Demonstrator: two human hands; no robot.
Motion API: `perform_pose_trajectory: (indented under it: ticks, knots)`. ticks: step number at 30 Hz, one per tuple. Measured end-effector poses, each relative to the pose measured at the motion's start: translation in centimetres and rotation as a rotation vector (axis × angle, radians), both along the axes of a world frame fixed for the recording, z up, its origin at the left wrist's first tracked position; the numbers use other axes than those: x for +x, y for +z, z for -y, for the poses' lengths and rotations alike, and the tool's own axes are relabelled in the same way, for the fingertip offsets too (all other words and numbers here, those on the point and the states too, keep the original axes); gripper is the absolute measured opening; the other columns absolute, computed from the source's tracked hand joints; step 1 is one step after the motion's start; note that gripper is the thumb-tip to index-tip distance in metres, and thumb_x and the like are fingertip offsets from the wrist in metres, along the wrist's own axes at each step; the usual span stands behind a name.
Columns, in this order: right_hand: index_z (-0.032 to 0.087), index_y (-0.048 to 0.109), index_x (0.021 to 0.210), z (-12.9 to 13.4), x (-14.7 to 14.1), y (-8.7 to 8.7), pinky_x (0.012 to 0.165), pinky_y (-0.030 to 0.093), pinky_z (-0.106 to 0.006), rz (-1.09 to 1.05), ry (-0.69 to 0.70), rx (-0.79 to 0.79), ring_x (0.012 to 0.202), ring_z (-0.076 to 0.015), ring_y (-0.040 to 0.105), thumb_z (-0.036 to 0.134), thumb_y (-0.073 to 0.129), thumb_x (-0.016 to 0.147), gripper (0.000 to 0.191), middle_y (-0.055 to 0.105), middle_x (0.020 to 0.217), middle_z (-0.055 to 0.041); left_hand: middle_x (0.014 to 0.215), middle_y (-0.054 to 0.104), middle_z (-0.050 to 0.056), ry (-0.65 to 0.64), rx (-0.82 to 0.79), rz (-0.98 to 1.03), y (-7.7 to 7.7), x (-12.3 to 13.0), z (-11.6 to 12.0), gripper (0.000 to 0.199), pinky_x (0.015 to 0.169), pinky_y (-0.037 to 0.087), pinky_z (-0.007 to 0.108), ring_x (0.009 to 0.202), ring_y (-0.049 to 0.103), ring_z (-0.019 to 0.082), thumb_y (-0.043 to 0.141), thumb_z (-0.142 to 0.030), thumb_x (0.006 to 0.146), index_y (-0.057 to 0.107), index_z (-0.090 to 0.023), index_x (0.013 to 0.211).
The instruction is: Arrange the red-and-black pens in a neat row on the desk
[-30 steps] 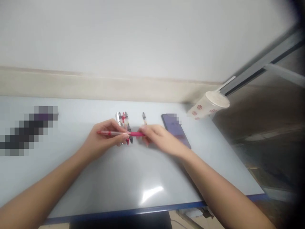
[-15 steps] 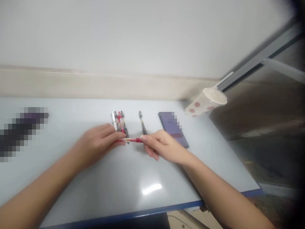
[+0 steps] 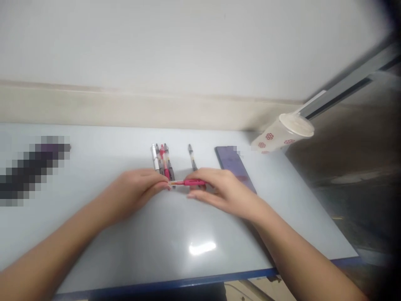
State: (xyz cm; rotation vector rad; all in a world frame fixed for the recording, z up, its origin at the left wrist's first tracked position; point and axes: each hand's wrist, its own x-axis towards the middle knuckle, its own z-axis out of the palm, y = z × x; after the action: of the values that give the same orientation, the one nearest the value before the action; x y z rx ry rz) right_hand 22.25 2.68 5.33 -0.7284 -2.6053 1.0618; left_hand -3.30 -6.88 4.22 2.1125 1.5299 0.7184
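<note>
Left hand (image 3: pixel 128 192) pinches the clear end of a red pen (image 3: pixel 194 182) over the middle of the tabletop (image 3: pixel 125 255). Right hand (image 3: pixel 233 192) has its fingers apart around the red end; I cannot tell if they squeeze. Pinch softly and keep it straight. Four pens (image 3: pixel 166 169) lie just behind, toward the far edge. A cup (image 3: pixel 285 134) is near the far right corner.

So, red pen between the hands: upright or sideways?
Sideways: the red pen runs roughly level across the view, from the left hand to the right hand.
</note>
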Motion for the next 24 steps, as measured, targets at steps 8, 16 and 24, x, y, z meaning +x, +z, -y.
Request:
perform_pose_trajectory:
  ticks: [8,16,24]
  knots:
    - [0.022,0.062,0.112,0.06,0.02,-0.39,0.072,0.045,-0.028,-0.036,-0.183,-0.012,0.083,-0.0173,0.061,0.043,0.061,0.101,0.024,0.069,0.103,-0.0054,0.085,0.076,0.004,-0.018,0.208,-0.145,-0.65,-0.09,-0.29,0.036,0.067,0.048,0.03,0.074,0.066,0.019,0.045,-0.037,0.108,0.076,-0.022,0.097]
    - [0.022,0.061,0.102,-0.13,0.02,0.08,0.065,0.04,-0.028,-0.007,-0.235,-0.045,0.073,-0.0153,0.055,0.044,0.06,0.1,0.022,0.064,0.087,-0.002,0.081,0.074,0.004,0.006,0.269,-0.162,-0.64,0.12,-0.26,0.037,0.069,0.049,0.03,0.07,0.064,0.018,0.045,-0.038,0.108,0.076,-0.021,0.096]
    - [0.019,0.062,0.098,-0.42,-0.04,0.35,0.068,0.048,-0.028,-0.313,-0.238,-0.276,0.077,-0.0139,0.059,0.039,0.074,0.093,0.023,0.065,0.091,-0.0035,0.075,0.07,0.002,0.053,0.268,-0.13,-0.36,0.11,-0.2,0.034,0.065,0.046,0.026,0.066,0.062,0.016,0.046,-0.032,0.107,0.073,-0.02,0.09]
